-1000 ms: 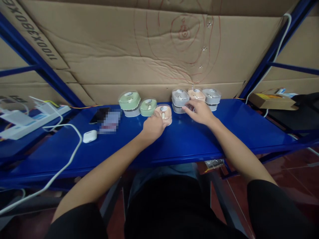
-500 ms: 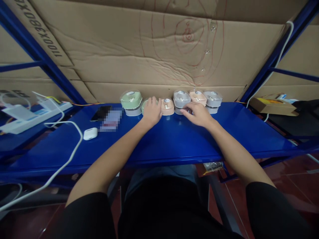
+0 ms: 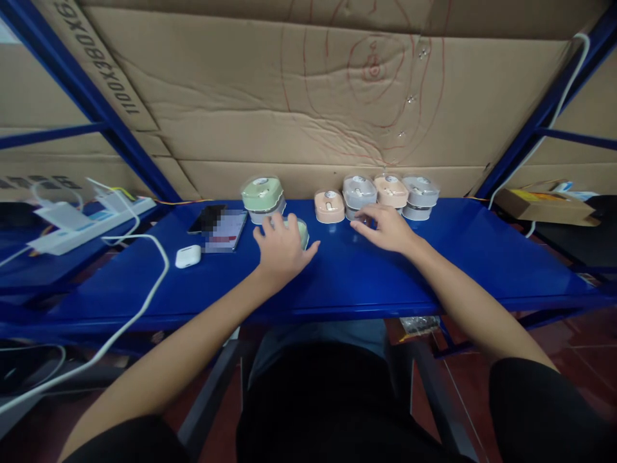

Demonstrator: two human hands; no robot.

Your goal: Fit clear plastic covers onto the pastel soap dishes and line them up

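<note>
Flattened cardboard sheets (image 3: 241,109) lining the back wall, red pen scribbles (image 3: 373,67) across them, blue steel shelving uprights (image 3: 72,77), a long blue metal shelf (image 3: 434,289), dark red floor tiles (image 3: 578,334), dim light, probably indoor lamps

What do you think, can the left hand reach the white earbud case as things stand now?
Probably yes. The left hand is on the small green box, and the blue shelf between it and the earbud case looks free. The blurred phone lies behind that path, not across it.

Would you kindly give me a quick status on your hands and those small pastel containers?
Left hand on small green container. Right hand at grey container. Earbud case off left.
</note>
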